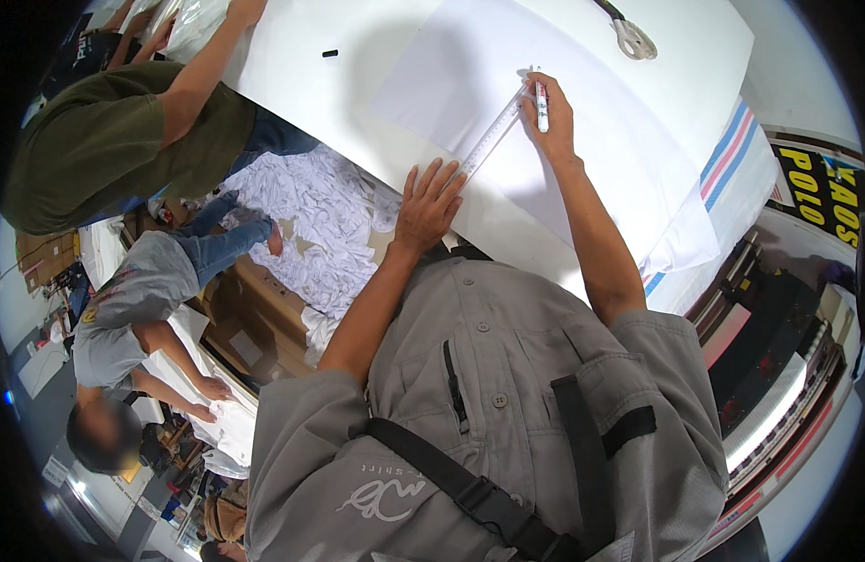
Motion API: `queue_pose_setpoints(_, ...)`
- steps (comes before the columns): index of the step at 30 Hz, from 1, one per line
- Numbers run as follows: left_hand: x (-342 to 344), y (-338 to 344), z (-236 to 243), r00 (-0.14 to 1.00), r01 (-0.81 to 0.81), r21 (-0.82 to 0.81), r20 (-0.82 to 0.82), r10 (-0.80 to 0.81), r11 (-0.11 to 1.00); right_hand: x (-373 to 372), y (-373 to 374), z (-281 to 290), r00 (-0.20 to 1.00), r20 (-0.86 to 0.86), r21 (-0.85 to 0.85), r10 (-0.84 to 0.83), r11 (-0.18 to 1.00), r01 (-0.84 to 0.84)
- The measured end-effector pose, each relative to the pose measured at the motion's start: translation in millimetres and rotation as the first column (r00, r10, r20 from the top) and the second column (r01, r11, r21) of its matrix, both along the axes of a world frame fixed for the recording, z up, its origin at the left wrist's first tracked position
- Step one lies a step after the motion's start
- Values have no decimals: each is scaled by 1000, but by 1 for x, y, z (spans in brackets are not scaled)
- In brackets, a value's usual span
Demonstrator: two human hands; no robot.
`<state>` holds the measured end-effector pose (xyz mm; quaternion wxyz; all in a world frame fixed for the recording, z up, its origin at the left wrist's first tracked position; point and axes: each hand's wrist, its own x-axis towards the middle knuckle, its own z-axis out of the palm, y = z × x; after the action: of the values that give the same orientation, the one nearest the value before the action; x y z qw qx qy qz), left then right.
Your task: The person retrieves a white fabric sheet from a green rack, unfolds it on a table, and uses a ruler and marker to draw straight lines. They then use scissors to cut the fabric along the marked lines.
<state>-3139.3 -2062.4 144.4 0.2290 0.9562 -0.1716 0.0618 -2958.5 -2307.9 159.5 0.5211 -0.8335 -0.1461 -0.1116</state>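
A clear ruler (493, 133) lies slantwise across thin white fabric (423, 89) on the white table. My left hand (431, 204) rests at the ruler's near end, fingers stretched out flat over the table's edge area. At the far end, my right hand (552, 120) is closed around a white marker (542, 105), with its fingers beside the ruler. A small black cap (330, 53) sits on the table to the left. Toward the far right lies a tool with a pale looped handle (636, 39) and a dark shaft, partly cut off by the view.
The white table (292, 70) extends ahead of me. Striped plastic sheeting (728, 155) hangs at its right. A person in a dark green shirt (123, 140) stands at the left; another in a grey shirt (137, 281) bends nearby. Piled white cloth (306, 220) covers the floor beside cardboard boxes (254, 314).
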Motion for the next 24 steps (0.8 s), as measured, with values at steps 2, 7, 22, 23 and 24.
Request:
queue_pose_setpoints(2, 0, 0, 1, 1000, 5, -15, 0, -5, 1000, -1, 2, 1, 1000, 30, -4, -7, 1000, 7)
queue_pose_setpoints(7, 0, 1, -1, 1000, 10, -36, -22, -11, 999, -1, 2, 1, 1000, 16, -28, -25, 999, 25)
queue_pose_setpoints(22, 1, 0, -9, 1000, -15, 9, -16, 15, 1000, -2, -14, 22, 892, -412, 341, -185, 877, 339)
queue_pose_setpoints(23, 1, 1, -10, 1000, -16, 7, -12, 16, 1000, 0, -16, 21, 888, -424, 329, -181, 883, 336)
queue_pose_setpoints(24, 0, 1, -11, 1000, -18, 5, -7, 18, 1000, 5, -19, 19, 883, -436, 316, -175, 889, 332)
